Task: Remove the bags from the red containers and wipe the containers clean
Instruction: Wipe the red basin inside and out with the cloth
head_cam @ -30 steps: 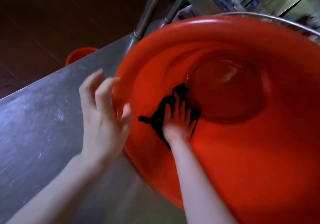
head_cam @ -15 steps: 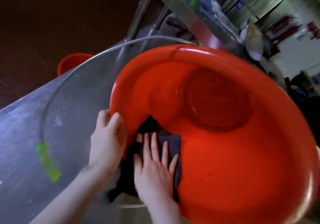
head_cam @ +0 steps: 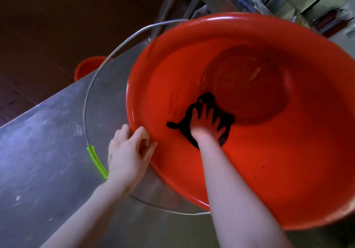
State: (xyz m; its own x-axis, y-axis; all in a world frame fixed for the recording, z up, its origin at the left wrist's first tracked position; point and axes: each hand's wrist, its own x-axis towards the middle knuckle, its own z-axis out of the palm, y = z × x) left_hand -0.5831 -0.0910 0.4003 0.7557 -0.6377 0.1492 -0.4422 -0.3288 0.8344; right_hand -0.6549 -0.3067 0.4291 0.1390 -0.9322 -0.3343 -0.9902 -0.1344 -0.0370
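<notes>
Red plastic bucket (head_cam: 269,161), wide and round, lies tilted on the scuffed steel surface (head_cam: 42,142), its mouth toward the camera. The left hand (head_cam: 128,155) grips its near rim, fingers (head_cam: 143,132) curled over the edge. Inside, the right hand (head_cam: 205,125) presses a dark crumpled cloth (head_cam: 227,120) against the inner wall just beside the bottom, fingers spread flat. Its wire handle (head_cam: 96,86) with a green grip (head_cam: 97,161) lies on the surface.

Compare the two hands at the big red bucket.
The left hand curls over the rim of the red bucket; the right hand lies flat with fingers spread. The left hand sits at the edge; the right hand reaches inside, pressing a dark cloth on the wall. Both are bare.
</notes>
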